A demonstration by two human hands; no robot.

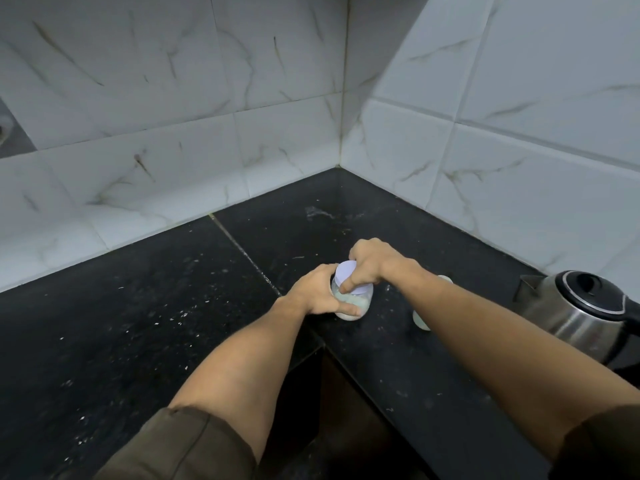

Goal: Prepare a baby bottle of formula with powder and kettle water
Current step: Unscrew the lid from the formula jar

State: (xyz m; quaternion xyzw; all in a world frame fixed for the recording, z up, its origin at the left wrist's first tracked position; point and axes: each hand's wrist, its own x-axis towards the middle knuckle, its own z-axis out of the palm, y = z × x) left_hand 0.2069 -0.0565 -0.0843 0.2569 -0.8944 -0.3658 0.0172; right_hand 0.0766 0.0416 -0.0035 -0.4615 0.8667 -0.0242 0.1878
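A small clear jar (360, 304) with pale powder inside stands on the black countertop (173, 323) near the inner corner. My left hand (317, 292) wraps round the jar's side. My right hand (372, 263) grips its white lid (346, 271) from above, fingers curled over the rim. A pale bottle-like thing (420, 320) stands just right of the jar, mostly hidden behind my right forearm. The steel electric kettle (581, 313) with a black lid sits at the right edge.
White marble-pattern tiled walls (207, 116) meet in a corner behind the counter. White specks and a smear of powder lie on the black stone. The counter has an L-shape, with a dark gap (311, 410) below its inner front edge.
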